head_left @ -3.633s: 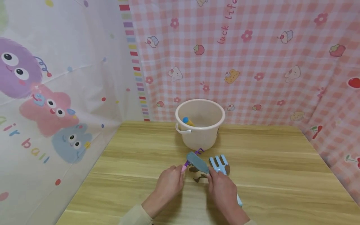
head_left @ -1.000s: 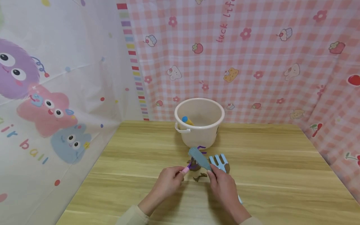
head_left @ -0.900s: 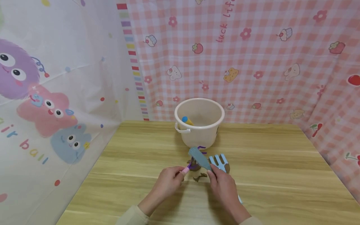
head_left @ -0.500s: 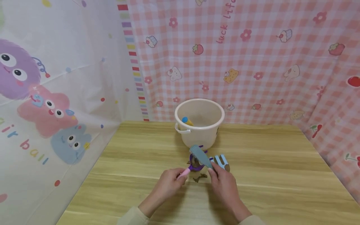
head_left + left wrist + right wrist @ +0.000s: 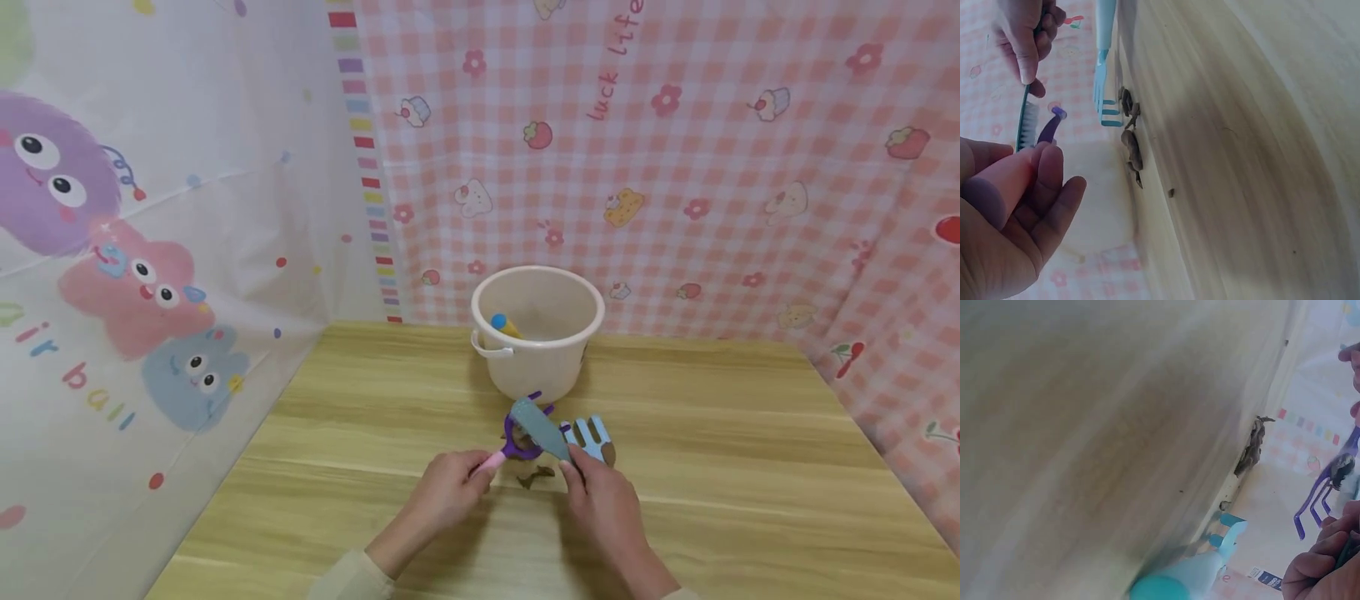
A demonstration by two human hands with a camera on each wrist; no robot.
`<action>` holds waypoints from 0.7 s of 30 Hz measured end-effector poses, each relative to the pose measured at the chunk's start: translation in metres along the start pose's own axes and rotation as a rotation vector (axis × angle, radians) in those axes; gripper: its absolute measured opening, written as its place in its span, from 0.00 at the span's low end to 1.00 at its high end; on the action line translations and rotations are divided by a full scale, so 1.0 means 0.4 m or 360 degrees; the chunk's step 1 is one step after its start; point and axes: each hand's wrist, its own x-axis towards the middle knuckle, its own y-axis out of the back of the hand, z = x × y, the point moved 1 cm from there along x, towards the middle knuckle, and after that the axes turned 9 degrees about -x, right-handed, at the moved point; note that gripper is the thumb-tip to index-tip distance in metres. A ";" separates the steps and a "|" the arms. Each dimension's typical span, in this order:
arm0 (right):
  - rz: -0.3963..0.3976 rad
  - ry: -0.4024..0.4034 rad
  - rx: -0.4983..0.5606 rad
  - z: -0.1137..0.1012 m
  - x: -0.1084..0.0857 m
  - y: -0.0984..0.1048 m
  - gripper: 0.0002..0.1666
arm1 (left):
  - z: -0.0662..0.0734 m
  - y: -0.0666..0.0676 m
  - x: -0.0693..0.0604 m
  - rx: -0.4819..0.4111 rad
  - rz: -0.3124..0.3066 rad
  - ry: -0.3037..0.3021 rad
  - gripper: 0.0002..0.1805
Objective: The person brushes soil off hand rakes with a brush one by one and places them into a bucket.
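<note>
My left hand [image 5: 448, 485] holds the pink handle [image 5: 1001, 181] of a small purple rake [image 5: 510, 442], whose prongs point away toward the bucket. In my right hand [image 5: 609, 507] is a grey-green brush [image 5: 542, 429], laid across the rake's head; white bristles [image 5: 1030, 123] show in the left wrist view. A dark clump [image 5: 1342, 469] clings to the rake's head in the right wrist view. Below the tools, brown pieces [image 5: 537, 476] lie on the table. A light blue fork [image 5: 589, 437] rests beside my right hand, its handle mostly hidden behind that hand.
A cream bucket [image 5: 536, 367] with a side handle stands just beyond the tools, a blue-and-yellow item [image 5: 501, 322] inside it. The wooden table [image 5: 360, 400] ends at a pink checked cloth [image 5: 585, 158] behind and a white patterned cloth [image 5: 225, 192] on the left.
The purple rake's head has turned, so its ring and prongs show more openly under the brush. The brush has shifted slightly to the right. Both hands keep hold of their tools.
</note>
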 end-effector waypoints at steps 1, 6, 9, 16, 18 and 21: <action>-0.0017 -0.0023 0.0005 0.001 0.001 0.000 0.17 | 0.000 0.000 -0.001 -0.0003 -0.0016 0.0004 0.15; -0.0072 -0.0060 -0.0036 0.002 0.006 0.004 0.18 | -0.001 -0.002 -0.004 0.0011 -0.0047 -0.0029 0.14; -0.0043 -0.0055 -0.0115 0.002 0.005 0.003 0.18 | -0.002 -0.004 -0.003 0.0021 -0.0053 -0.0041 0.13; -0.0010 -0.0046 -0.0275 0.005 0.010 0.002 0.15 | -0.002 -0.007 -0.005 0.0014 -0.0050 -0.0030 0.12; -0.0027 -0.0061 -0.0276 0.006 0.012 0.004 0.15 | -0.003 -0.007 -0.006 0.0006 -0.0052 -0.0028 0.12; -0.0017 -0.0069 -0.0278 0.010 0.013 0.006 0.16 | -0.005 -0.007 -0.008 0.0015 -0.0047 -0.0036 0.12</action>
